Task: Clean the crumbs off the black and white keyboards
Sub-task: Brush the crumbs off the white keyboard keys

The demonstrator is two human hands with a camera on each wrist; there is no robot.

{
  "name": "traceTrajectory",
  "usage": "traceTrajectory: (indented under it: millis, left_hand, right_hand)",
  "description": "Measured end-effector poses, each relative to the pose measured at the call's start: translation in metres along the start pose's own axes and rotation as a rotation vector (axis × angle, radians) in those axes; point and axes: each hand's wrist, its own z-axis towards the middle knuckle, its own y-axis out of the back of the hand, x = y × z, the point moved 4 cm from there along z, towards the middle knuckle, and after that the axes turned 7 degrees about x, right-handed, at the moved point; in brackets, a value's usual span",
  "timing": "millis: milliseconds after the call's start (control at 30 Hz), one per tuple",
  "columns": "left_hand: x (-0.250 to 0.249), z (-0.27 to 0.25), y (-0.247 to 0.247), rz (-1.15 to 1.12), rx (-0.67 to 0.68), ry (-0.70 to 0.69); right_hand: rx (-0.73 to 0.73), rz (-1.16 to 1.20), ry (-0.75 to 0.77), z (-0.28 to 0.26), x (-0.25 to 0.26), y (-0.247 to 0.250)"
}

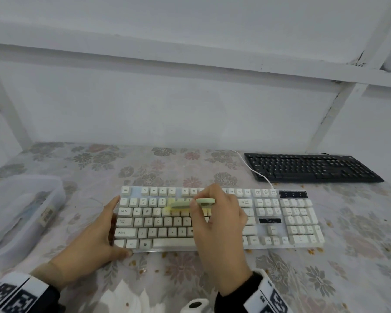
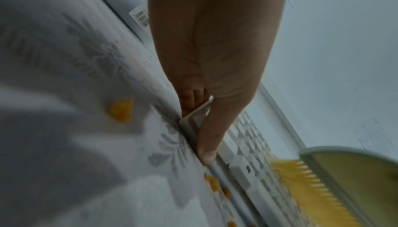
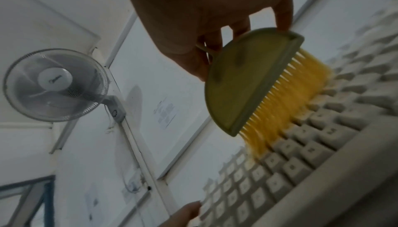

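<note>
We see the right hand (image 1: 221,224) gripping a green brush (image 3: 243,84) (yellow bristles on the keys) while the left hand (image 1: 93,242) clasps the white keyboard (image 1: 298,227) at its end.

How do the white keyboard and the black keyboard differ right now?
The white keyboard lies near the person, while the black keyboard sits farther back on the right. The white one is being brushed by the right hand and steadied by the left hand; the black one is untouched. Both lie flat on the flowered tablecloth.
</note>
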Motion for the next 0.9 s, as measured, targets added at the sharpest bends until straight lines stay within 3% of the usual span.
traceTrajectory:
  millis: [67, 167, 367, 533, 733, 900]
  left_hand:
    - [0.001, 0.0, 0.0, 0.01, -0.004, -0.003]
    - [0.003, 0.001, 0.001, 0.019, -0.01, 0.003]
    - [0.004, 0.002, 0.001, 0.013, -0.005, -0.006]
    - [0.01, 0.003, 0.004, 0.001, -0.025, 0.03]
    - [0.011, 0.003, 0.003, 0.003, -0.006, 0.011]
    - [0.012, 0.004, 0.003, 0.008, -0.007, 0.023]
  right_hand:
    - [-0.039, 0.025, 0.044, -0.002, 0.004, 0.005]
    - [0.037, 0.2, 0.074, -0.005, 0.011, 0.0]
    - [-0.078, 0.037, 0.033, 0.0, -0.008, 0.01]
    - [0.029, 0.226, 0.097, -0.004, -0.001, 0.007]
    - [-0.106, 0.118, 0.026, 0.0, -0.03, 0.027]
    - [-0.028, 0.386, 0.113, -0.001, -0.019, 0.035]
